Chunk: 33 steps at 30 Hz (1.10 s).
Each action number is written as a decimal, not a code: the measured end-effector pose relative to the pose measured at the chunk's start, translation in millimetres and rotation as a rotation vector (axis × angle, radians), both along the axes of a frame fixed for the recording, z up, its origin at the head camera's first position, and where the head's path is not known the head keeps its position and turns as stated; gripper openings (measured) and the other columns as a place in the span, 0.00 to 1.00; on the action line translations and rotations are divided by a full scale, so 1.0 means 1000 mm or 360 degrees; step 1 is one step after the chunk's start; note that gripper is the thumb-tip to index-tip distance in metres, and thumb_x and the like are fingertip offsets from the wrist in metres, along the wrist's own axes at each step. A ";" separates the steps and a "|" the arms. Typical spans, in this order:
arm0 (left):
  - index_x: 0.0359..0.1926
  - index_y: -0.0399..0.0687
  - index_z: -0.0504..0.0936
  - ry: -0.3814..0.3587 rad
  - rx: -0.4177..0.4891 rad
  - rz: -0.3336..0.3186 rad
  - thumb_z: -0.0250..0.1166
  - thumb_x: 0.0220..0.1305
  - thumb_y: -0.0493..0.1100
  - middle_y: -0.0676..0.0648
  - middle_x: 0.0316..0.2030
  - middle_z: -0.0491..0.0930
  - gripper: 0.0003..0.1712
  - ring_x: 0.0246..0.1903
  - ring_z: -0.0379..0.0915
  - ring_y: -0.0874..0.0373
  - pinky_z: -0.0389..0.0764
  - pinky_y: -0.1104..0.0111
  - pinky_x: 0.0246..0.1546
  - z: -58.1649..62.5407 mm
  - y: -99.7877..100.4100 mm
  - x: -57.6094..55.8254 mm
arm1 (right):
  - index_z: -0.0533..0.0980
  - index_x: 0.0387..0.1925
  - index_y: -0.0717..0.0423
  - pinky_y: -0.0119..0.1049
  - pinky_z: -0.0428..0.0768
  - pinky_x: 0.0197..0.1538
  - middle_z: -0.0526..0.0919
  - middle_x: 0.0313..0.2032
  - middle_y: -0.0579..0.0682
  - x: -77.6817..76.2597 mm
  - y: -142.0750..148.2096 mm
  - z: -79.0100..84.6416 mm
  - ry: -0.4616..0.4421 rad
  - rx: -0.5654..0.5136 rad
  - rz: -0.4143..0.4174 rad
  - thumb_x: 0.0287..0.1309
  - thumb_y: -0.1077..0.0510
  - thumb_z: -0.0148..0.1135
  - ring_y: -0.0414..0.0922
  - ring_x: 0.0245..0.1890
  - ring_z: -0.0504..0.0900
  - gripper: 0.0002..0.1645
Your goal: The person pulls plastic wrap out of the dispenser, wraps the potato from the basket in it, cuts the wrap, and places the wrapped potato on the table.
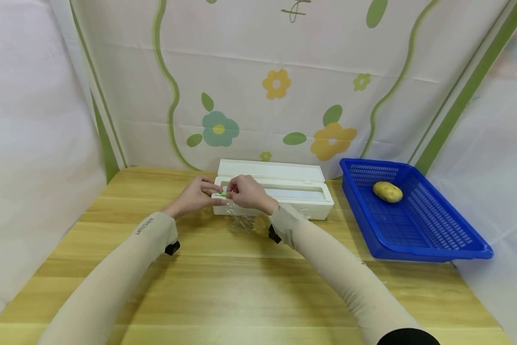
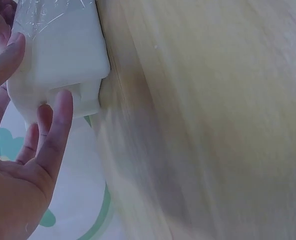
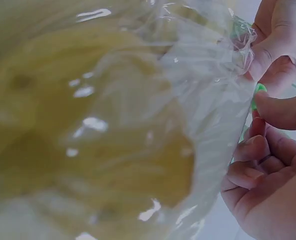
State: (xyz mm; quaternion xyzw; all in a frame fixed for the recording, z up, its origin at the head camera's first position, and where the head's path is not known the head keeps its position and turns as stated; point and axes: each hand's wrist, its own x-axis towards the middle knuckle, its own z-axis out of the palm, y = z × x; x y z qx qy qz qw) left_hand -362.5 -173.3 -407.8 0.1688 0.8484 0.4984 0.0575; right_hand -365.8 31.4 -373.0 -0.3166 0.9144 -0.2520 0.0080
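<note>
A long white cling film box (image 1: 280, 208) stands with its lid (image 1: 271, 169) raised at the table's far side. At its left end, my left hand (image 1: 198, 194) pinches the edge of the clear cling film (image 3: 212, 100), fingers around the box corner. My right hand (image 1: 247, 192) is close beside it, pinching a small green slide cutter (image 3: 260, 89) between thumb and finger. The film drapes over the box front (image 2: 63, 45) onto the table. Through the film shows a blurred yellow potato (image 3: 88, 125), partly behind the right wrist in the head view.
To the right, a blue plastic basket (image 1: 374, 242) holds one potato (image 1: 387, 191). The wooden table (image 1: 232, 287) runs up to a flower-printed curtain (image 1: 249, 96) behind the box. White cloth sides (image 1: 29, 143) stand left and right.
</note>
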 end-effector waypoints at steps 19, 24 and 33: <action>0.48 0.46 0.87 0.0173 -0.0132 -0.0057 0.77 0.53 0.51 0.43 0.42 0.68 0.23 0.42 0.69 0.49 0.77 0.58 0.38 0.001 0.002 0.003 | 0.80 0.31 0.56 0.33 0.74 0.29 0.79 0.24 0.45 0.004 0.027 0.002 0.0043 0.0066 -0.0010 0.64 0.64 0.61 0.40 0.21 0.74 0.06; 0.48 0.47 0.87 0.0190 -0.0162 -0.0044 0.77 0.53 0.53 0.42 0.41 0.67 0.24 0.40 0.68 0.49 0.75 0.59 0.37 0.000 -0.001 0.005 | 0.80 0.30 0.57 0.35 0.77 0.32 0.80 0.25 0.46 0.005 0.058 0.004 0.0065 0.0112 -0.0009 0.62 0.67 0.60 0.41 0.22 0.75 0.06; 0.51 0.47 0.86 0.0196 -0.0170 -0.0103 0.76 0.55 0.53 0.40 0.40 0.67 0.25 0.34 0.62 0.49 0.73 0.60 0.31 0.001 -0.001 0.004 | 0.78 0.27 0.52 0.37 0.73 0.28 0.77 0.27 0.44 0.016 0.137 0.024 0.0120 0.0535 -0.0146 0.62 0.66 0.58 0.42 0.27 0.74 0.10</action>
